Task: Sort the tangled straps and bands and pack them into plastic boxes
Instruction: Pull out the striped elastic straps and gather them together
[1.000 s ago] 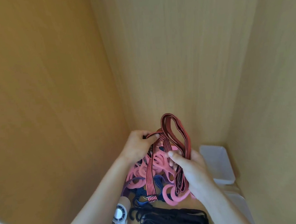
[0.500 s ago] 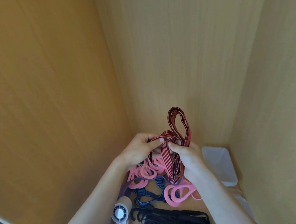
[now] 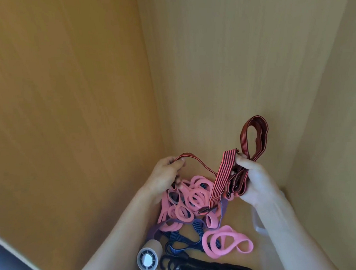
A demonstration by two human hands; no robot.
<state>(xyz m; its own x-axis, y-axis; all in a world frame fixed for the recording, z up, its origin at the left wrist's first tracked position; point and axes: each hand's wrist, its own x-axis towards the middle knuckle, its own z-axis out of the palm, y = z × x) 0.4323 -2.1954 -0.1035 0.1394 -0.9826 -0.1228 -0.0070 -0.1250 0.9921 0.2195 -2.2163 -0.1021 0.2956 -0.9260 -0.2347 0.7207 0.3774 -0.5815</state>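
I see the red-and-black striped strap (image 3: 222,174) stretched above the tangle.
The left hand (image 3: 165,174) pinches one end with curled fingers; pink bands (image 3: 194,198) lie underneath; the right hand (image 3: 254,180) is clenched round the folded loops, thumb pressing them.

I get soft, even, warm light and only faint shadows. The wide lens bows the wooden panels (image 3: 66,100) towards the edges; the left hand (image 3: 165,175) is slightly motion-blurred.

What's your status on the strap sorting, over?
Left hand and right hand grip red striped strap, held up. Pink bands tangled underneath. Handheld fan beside pile.
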